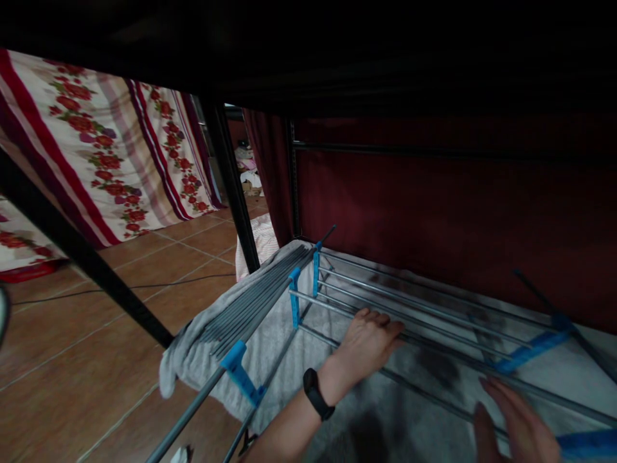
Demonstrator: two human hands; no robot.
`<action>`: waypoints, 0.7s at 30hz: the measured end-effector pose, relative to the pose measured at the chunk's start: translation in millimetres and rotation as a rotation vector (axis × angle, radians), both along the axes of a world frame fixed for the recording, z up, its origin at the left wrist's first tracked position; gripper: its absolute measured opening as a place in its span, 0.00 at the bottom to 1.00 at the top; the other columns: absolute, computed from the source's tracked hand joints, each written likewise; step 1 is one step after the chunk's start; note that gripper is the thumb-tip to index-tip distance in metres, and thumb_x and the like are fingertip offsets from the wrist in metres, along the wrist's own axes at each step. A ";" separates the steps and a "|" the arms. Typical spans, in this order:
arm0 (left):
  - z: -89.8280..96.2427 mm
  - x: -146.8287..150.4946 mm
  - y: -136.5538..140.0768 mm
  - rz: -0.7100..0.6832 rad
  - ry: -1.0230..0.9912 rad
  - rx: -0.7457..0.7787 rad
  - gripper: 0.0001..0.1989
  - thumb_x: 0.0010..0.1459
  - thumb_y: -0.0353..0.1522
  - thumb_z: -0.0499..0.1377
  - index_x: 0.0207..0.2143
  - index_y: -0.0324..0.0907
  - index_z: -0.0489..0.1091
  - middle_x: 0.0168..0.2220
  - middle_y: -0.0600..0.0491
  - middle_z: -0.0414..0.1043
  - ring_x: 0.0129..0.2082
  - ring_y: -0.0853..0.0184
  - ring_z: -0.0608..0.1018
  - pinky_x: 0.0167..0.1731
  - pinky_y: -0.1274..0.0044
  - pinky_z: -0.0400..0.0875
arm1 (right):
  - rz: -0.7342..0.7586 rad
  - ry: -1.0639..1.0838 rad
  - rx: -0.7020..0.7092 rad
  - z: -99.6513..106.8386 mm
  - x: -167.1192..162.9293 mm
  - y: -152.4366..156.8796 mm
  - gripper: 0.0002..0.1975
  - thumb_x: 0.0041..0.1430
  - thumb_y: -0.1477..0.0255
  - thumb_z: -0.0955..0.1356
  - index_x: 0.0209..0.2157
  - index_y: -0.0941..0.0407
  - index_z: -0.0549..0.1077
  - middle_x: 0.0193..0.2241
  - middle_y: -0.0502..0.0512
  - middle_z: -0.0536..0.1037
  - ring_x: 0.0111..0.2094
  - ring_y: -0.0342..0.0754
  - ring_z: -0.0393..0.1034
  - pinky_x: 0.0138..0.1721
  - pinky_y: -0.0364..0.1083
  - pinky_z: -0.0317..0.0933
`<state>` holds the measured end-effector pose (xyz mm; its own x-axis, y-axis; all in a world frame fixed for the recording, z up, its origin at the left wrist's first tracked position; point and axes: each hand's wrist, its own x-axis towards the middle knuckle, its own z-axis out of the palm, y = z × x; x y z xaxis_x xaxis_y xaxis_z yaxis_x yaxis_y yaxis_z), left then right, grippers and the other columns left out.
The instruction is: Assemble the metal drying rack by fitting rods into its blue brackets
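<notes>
Head | left hand (pixel 367 342) gripping metal rod (pixel 322 303) | right hand (pixel 523 418) spread, empty | fuzzy blanket (pixel 385 411)

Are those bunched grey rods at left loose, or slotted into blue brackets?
The rods look loose: most near ends lie outside the blue brackets; far ends unclear.
</notes>
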<state>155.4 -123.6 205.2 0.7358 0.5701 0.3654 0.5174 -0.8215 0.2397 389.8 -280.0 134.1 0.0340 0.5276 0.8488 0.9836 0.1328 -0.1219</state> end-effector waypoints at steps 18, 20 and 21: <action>151.8 -19.4 111.2 0.227 0.079 -0.348 0.18 0.68 0.37 0.61 0.58 0.41 0.76 0.58 0.46 0.79 0.59 0.58 0.78 0.58 0.72 0.68 | 0.016 -0.339 -0.141 25.5 -14.8 61.7 0.19 0.67 0.80 0.65 0.57 0.55 0.73 0.48 0.59 0.79 0.41 0.53 0.74 0.47 0.53 0.69; 166.6 -35.0 134.2 0.331 0.020 -0.352 0.20 0.68 0.35 0.61 0.59 0.38 0.74 0.64 0.40 0.73 0.66 0.52 0.71 0.63 0.68 0.63 | 0.028 -0.333 -0.140 25.2 -14.8 62.6 0.18 0.68 0.80 0.65 0.57 0.55 0.73 0.49 0.59 0.80 0.43 0.54 0.75 0.48 0.53 0.68; 167.6 -47.1 141.8 0.373 -0.011 -0.367 0.21 0.67 0.36 0.62 0.59 0.36 0.73 0.65 0.37 0.71 0.68 0.50 0.69 0.64 0.67 0.62 | 0.034 -0.327 -0.143 24.2 -14.4 63.4 0.18 0.69 0.80 0.65 0.57 0.55 0.72 0.49 0.59 0.80 0.44 0.54 0.75 0.48 0.53 0.68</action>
<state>108.3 18.2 372.8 0.4555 0.8847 0.0988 0.7546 -0.4426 0.4844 375.4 -216.6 158.3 -0.2469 0.6381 0.7293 0.9690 0.1708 0.1785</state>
